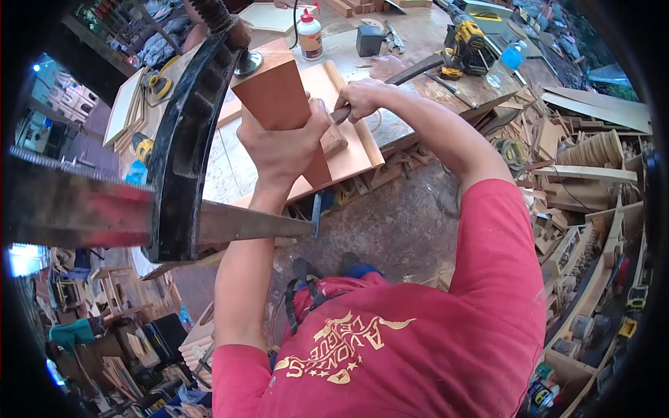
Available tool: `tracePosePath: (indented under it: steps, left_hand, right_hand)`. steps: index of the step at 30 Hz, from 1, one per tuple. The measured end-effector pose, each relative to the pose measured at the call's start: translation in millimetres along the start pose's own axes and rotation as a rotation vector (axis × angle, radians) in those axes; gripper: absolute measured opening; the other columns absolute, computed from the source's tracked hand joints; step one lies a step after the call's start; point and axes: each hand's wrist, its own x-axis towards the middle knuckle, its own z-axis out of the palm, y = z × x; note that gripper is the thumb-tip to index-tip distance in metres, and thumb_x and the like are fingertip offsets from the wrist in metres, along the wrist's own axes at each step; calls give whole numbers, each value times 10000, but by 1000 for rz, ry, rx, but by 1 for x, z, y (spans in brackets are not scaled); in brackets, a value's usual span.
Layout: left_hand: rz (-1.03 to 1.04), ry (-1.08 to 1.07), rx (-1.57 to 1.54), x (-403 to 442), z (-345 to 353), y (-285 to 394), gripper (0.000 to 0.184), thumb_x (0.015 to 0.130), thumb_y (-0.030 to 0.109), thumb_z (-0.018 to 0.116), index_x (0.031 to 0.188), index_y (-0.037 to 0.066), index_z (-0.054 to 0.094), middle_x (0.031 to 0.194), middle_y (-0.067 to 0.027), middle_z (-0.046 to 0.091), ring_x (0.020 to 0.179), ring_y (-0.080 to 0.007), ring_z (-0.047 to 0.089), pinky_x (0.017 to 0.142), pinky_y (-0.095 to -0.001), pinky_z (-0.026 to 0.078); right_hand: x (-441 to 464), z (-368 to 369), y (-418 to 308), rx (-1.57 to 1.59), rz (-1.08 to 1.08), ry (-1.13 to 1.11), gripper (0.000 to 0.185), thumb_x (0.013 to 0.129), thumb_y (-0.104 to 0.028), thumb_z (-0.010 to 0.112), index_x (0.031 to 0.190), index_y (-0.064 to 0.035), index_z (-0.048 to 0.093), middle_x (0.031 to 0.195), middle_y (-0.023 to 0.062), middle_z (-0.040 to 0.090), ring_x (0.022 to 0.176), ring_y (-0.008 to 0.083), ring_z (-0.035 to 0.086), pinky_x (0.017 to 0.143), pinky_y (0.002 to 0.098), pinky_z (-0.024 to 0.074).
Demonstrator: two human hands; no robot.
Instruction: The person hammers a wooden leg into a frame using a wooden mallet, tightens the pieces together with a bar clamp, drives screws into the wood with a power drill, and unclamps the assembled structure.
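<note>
My left hand (282,150) is wrapped round a reddish-brown wooden board (275,94) that stands tilted over the bench. Its thumb points up along the board's right side. A small wooden block (335,143) lies just right of that hand. My right hand (362,99) is closed on a long dark bar (418,68), whose near end reaches toward the block; I cannot make out what tool it is. Under both hands lies a pale wooden panel (361,148) with a raised strip. A large black clamp (185,139) looms at the left, its round metal pad (249,63) close to the board's top.
On the workbench (418,104) stand a glue bottle (310,36), a dark box (369,40), a yellow drill (465,43) and a water bottle (506,64). The clamp's steel bar (251,224) crosses over my left forearm. Wood offcuts (557,181) pile up at the right.
</note>
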Motion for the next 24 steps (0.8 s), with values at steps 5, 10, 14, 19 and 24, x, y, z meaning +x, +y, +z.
tracePosePath:
  steps: [5, 10, 14, 19, 24]
  left_hand:
    - [21, -19, 0, 1, -1, 1, 252, 786, 95, 791, 973, -31, 678, 886, -96, 734, 793, -157, 716, 728, -301, 586]
    - [42, -41, 23, -2, -4, -3, 255, 792, 96, 787, 985, -32, 681, 890, -98, 736, 788, -154, 714, 721, -300, 585]
    - [48, -45, 8, -1, -3, -2, 236, 794, 94, 787, 971, -28, 689, 880, -94, 738, 777, -153, 713, 713, -297, 581]
    - [47, -56, -18, -1, -3, -2, 207, 795, 76, 789, 950, -20, 691, 851, -77, 729, 755, -145, 706, 692, -292, 574]
    - [8, -40, -132, -2, -1, 1, 189, 810, 50, 786, 955, -21, 687, 830, -62, 718, 740, -132, 691, 676, -286, 564]
  right_hand:
    - [5, 21, 6, 22, -78, 3, 496, 708, -244, 727, 1203, -214, 744, 1052, 103, 752, 1003, 291, 700, 864, 418, 562]
    - [6, 27, 19, 95, -49, 71, 494, 677, -212, 723, 1171, -213, 750, 929, 111, 753, 851, 318, 709, 765, 431, 556]
    - [-16, 31, 9, 63, -77, 105, 469, 699, -241, 724, 1164, -188, 747, 933, 146, 747, 839, 341, 706, 765, 431, 555]
    - [-58, 78, 1, 411, 326, 361, 499, 764, -319, 731, 1247, -198, 710, 1046, 162, 743, 969, 359, 709, 884, 452, 553]
    - [-118, 184, -86, 959, 414, 1022, 406, 831, -213, 748, 1155, 15, 657, 1039, 245, 718, 967, 373, 713, 830, 414, 552]
